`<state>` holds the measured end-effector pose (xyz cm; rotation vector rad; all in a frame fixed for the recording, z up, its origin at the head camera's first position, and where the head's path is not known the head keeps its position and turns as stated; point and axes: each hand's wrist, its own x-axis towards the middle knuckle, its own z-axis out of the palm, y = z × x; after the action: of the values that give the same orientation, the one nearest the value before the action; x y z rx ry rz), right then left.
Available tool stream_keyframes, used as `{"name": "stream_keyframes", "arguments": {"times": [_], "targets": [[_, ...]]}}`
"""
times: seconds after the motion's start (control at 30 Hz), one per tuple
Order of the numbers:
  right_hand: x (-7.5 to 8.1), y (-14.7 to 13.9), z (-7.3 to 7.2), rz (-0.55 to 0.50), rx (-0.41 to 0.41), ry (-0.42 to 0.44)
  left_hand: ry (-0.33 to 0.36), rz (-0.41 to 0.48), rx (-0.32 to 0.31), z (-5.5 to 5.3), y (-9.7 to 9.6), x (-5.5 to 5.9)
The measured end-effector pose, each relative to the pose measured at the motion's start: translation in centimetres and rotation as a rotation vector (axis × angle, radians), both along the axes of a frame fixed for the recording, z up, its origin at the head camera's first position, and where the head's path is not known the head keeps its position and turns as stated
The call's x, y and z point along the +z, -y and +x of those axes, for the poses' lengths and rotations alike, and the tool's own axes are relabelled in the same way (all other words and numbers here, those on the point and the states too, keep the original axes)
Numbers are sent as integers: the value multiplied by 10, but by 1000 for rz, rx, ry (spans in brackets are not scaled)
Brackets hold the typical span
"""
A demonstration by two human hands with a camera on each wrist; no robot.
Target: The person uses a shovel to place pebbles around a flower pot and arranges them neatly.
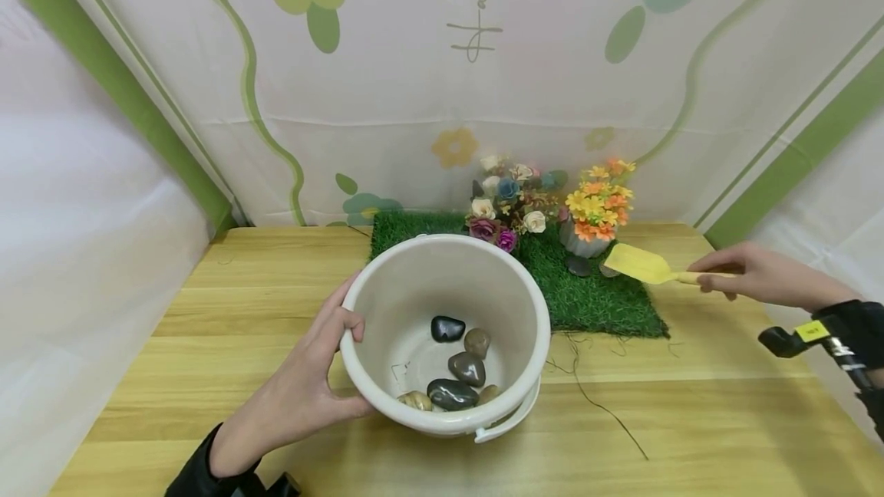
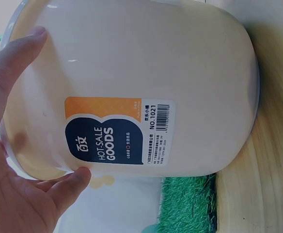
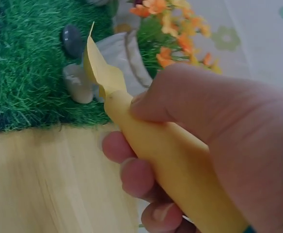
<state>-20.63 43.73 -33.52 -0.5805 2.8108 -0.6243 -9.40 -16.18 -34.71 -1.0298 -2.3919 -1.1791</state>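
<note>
My left hand [image 1: 314,374] grips the rim of a white plastic bucket [image 1: 449,259], with fingers curled over its left edge. Several smooth stones, among them a black stone [image 1: 447,328] and a brown stone [image 1: 466,368], lie on the bucket's floor. A printed label [image 2: 119,131] shows on the bucket's side in the left wrist view. Off to the right, my right hand [image 1: 770,276] holds a yellow toy shovel [image 1: 638,263] by its handle. The shovel's blade is beside a pale stone [image 3: 78,83] and a dark stone [image 3: 72,41] on green artificial turf [image 1: 608,301].
Behind the bucket stands a bunch of mixed artificial flowers [image 1: 507,202]. A white pot [image 1: 583,242] with orange and yellow flowers [image 1: 599,202] is on the turf. Loose dark threads [image 1: 601,405] lie on the wooden table [image 1: 725,413]. A patterned curtain [image 1: 387,83] hangs behind.
</note>
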Motion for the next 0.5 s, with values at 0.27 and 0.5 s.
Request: {"name": "stream_keyframes", "arguments": {"times": [0.27, 0.5], "targets": [[22, 5, 13, -33, -79, -58, 20, -6, 15, 1, 2, 0], [48, 14, 26, -116, -135, -111, 22, -3, 5, 1, 1, 0]]}}
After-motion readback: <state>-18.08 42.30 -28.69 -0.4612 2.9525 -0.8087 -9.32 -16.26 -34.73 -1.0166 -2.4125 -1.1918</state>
